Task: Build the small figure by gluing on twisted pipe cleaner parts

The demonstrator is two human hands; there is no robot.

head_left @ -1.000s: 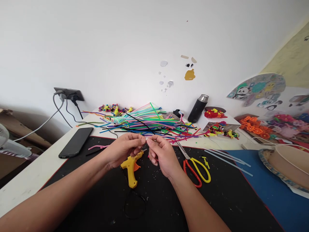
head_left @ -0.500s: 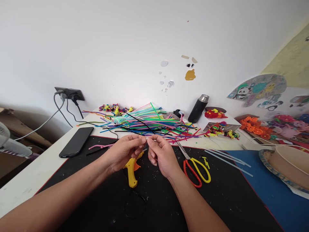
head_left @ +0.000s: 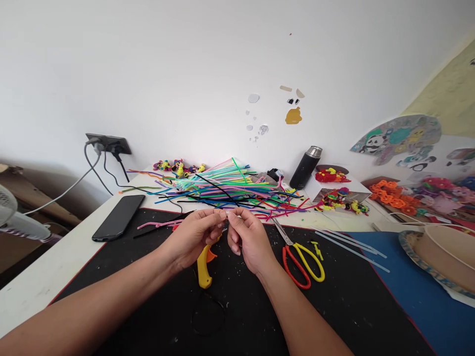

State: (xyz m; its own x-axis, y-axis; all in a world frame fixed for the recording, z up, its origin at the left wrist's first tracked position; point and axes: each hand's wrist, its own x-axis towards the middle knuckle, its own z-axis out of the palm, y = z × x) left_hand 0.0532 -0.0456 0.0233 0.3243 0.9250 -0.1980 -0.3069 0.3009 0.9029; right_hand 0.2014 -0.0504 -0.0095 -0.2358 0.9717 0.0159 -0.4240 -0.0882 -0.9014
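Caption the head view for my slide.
Left hand and right hand close together over a mat with glue gun and scissors.

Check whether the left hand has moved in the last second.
Yes, slightly rightward: the left hand now covers more of the stationary yellow hot-glue gun.

1. The glue gun (head_left: 204, 272) is yellow; its trigger (head_left: 211, 255) is orange.
2. The scissors (head_left: 288, 240) have one red handle and one yellow; the blades are silver-grey.
3. The work mat (head_left: 256, 311) is black, edged in red and flecked with pale specks; the mat at right (head_left: 415, 287) is blue.
4. The heaped pipe cleaners (head_left: 211, 185) mix pale aqua, green, pink, purple, blue, red and black.
5. The phone (head_left: 118, 217) is black; the flask (head_left: 304, 170) is black with a silver cap.
6. The wall (head_left: 178, 74) is white; the bell-shaped sticker (head_left: 294, 116) is mustard yellow; the panda sticker (head_left: 374, 142) is black and white.
7. The flower-like pieces (head_left: 389, 194) are bright orange.
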